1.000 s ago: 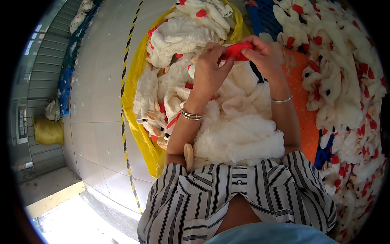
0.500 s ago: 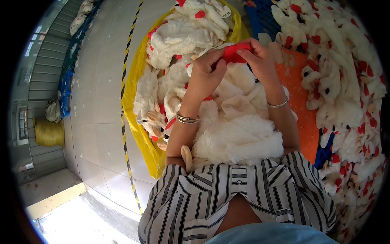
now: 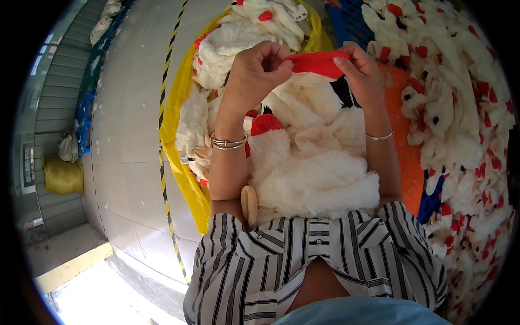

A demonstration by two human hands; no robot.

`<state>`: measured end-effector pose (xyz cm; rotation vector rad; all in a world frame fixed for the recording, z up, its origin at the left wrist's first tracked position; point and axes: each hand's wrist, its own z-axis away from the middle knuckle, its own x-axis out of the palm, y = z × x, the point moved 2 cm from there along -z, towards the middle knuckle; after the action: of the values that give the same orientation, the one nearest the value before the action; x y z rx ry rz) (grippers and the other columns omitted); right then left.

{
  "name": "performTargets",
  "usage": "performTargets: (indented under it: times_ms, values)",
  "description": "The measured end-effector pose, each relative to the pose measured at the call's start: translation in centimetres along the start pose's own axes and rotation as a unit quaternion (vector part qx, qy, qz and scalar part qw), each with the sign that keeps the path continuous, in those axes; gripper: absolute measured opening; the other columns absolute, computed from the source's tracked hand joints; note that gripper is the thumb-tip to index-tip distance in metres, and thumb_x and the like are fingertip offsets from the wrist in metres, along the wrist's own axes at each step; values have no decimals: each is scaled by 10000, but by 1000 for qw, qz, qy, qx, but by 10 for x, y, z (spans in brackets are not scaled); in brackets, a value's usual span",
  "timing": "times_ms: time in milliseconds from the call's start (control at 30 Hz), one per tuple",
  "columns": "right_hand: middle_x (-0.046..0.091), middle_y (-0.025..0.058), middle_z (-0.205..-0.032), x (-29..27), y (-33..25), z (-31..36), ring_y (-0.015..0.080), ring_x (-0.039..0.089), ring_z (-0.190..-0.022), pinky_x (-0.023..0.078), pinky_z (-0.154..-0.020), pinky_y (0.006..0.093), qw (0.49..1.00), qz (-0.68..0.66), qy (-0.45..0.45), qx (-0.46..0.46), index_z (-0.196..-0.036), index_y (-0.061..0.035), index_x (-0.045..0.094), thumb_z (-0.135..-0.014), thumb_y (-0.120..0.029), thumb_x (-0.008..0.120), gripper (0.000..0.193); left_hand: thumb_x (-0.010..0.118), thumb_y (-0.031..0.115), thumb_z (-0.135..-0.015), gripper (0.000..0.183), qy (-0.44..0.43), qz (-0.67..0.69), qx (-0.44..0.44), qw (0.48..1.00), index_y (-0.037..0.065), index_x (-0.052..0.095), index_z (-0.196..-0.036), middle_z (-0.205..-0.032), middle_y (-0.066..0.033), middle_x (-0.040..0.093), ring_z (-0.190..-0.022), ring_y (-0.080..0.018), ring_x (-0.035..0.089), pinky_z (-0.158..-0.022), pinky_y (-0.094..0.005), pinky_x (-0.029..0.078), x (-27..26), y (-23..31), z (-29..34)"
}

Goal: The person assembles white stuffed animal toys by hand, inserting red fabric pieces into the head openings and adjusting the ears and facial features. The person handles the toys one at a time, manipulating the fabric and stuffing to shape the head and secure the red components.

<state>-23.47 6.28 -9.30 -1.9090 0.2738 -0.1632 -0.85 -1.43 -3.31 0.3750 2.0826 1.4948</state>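
Note:
A white plush toy [image 3: 319, 157] with red parts lies across my lap, fluffy and limp. Its red fabric piece [image 3: 317, 62] is stretched between my two hands at the top. My left hand [image 3: 260, 67] pinches the left end of that red piece, with bangles on the wrist. My right hand [image 3: 360, 70] grips the right end, a thin bracelet lower on the forearm. A second red patch [image 3: 265, 123] of the toy shows between my forearms.
A yellow sack [image 3: 181, 162] at the left holds more white and red plush toys [image 3: 238, 32]. A large heap of the same toys [image 3: 460, 124] fills the right side, over orange [image 3: 406, 146] and blue crates. Grey floor with a black-and-yellow line [image 3: 162, 141] lies left.
Both hands have shifted slightly downward and spread the red piece wider between them. The plush toy stays on my lap.

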Motion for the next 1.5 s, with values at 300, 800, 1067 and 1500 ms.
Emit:
performTargets:
  times_ms: [300,800,1067,1500]
  values:
    - [642,5,-769,22,-79,-15,73,529,-655,455,-593,254,935,325,-126,-66,-988,-10,626,-860,-60,611,138,664,91,-858,92,-44,129,56,989,44,589,-880,-797,60,511,-705,-24,439,-627,-184,383,32,2,-25]
    - [642,40,-860,-37,-73,-6,64,546,-763,457,-708,207,979,110,-13,-173,-863,16,560,-834,97,402,180,612,-24,-863,309,63,418,-190,886,18,542,-1161,-1043,-123,658,-945,-206,645,-850,-346,529,7,-151,-26]
    - [617,1,-832,13,-65,0,2,502,-677,405,-577,179,985,165,6,-59,-966,-13,609,-896,-10,563,85,605,-99,-826,214,83,359,64,928,78,561,-938,-1272,-83,590,-1058,-121,571,-913,-275,480,7,-41,-8]
    - [620,-25,-830,44,-62,8,-8,525,-680,425,-586,161,997,43,-58,-8,-1018,-12,598,-882,-35,655,149,767,196,-841,545,9,269,42,962,11,499,-1277,-1112,-51,602,-945,-111,601,-801,-250,497,22,-14,11]
